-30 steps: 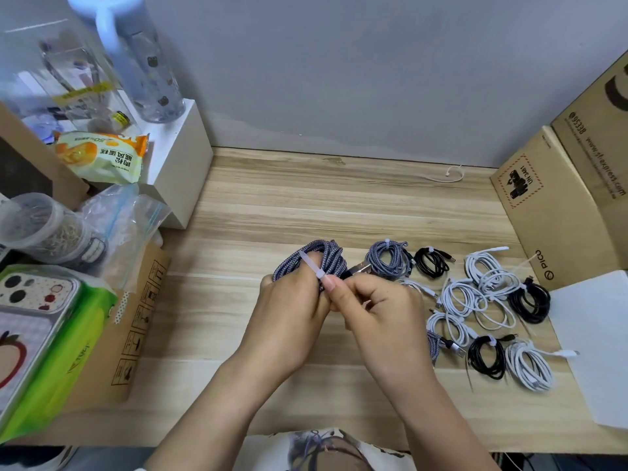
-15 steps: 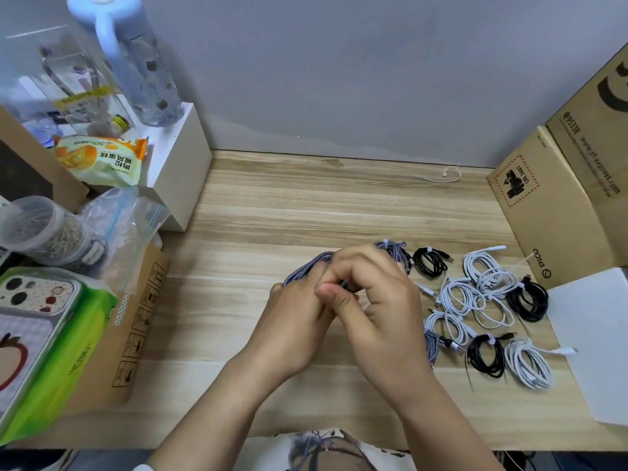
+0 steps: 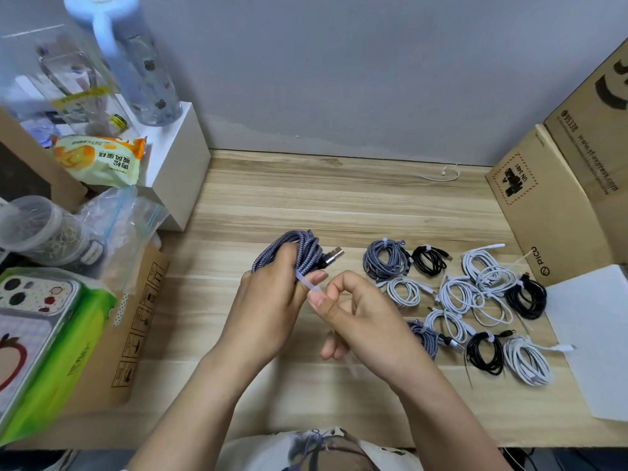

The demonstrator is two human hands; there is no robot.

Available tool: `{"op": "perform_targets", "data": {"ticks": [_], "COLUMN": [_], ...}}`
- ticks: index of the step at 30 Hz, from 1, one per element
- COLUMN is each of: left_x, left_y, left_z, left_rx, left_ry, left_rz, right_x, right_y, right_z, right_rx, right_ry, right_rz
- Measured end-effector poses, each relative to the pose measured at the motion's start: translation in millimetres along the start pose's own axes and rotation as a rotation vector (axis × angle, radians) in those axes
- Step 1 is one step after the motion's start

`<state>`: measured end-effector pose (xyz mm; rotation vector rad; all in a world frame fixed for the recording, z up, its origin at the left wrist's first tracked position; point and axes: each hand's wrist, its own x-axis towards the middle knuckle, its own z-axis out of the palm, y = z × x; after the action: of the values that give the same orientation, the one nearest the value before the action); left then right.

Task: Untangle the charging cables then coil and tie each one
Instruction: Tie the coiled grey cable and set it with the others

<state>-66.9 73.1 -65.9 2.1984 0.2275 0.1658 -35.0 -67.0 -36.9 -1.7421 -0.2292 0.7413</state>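
Note:
My left hand [image 3: 268, 311] grips a coiled blue-grey braided cable [image 3: 299, 249] above the wooden table [image 3: 339, 205]; its silver USB plug [image 3: 333, 254] sticks out to the right. A white tie [image 3: 307, 283] wraps the coil's lower side. My right hand [image 3: 360, 317] pinches the free end of that tie between thumb and forefinger, just right of the left hand. Several coiled and tied cables lie to the right: a blue-grey one [image 3: 385, 258], black ones [image 3: 429, 260], white ones [image 3: 458, 294].
Cardboard boxes [image 3: 557, 205] stand at the right with a white sheet [image 3: 598, 334] in front. At the left are a white box [image 3: 176, 164], a water bottle [image 3: 142, 69], plastic bags, a jar, phone cases and a green pack [image 3: 57, 362]. A thin white cable [image 3: 445, 173] lies by the wall.
My right hand, which covered the coil half a second ago, has pulled back down and right with the tie's end. The coil and its plug now show again.

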Motion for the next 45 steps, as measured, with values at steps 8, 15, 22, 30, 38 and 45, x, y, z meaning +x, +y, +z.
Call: {"op": "perform_targets", "data": {"ticks": [8,15,22,30,38,45], "left_x": [-6.4,-4.9,-6.6,-4.0,-3.6,-0.7], "left_y": [11.6,14.0,8.0,-5.0,1.2,-5.5], "left_z": [2.4,4.3,-3.3,-5.3,-1.2,5.9], "left_rx": [-0.074,-0.543,-0.869,-1.277,-1.086,-0.988], "left_ry": [0.002,-0.123,-0.420,-0.633,-0.560,-0.418], "left_rz": [0.011,-0.162,-0.253,-0.361,-0.265,-0.275], "right_x": [-2.9,1.2,2.1,0.1,1.0,-2.7], "right_y": [0.8,0.6,-3.7,-6.6,-4.4,1.9], "right_z": [-4.6,-4.4,-14.3,-11.6,-11.4,-2.4], "right_rx": [-0.105,-0.096,0.009,-0.022,-0.303,-0.218], "right_ry": [0.095,0.111,-0.065,-0.039,-0.055,-0.085], "right_rz": [-0.160,-0.324,-0.221,-0.227,-0.254,-0.255]}}
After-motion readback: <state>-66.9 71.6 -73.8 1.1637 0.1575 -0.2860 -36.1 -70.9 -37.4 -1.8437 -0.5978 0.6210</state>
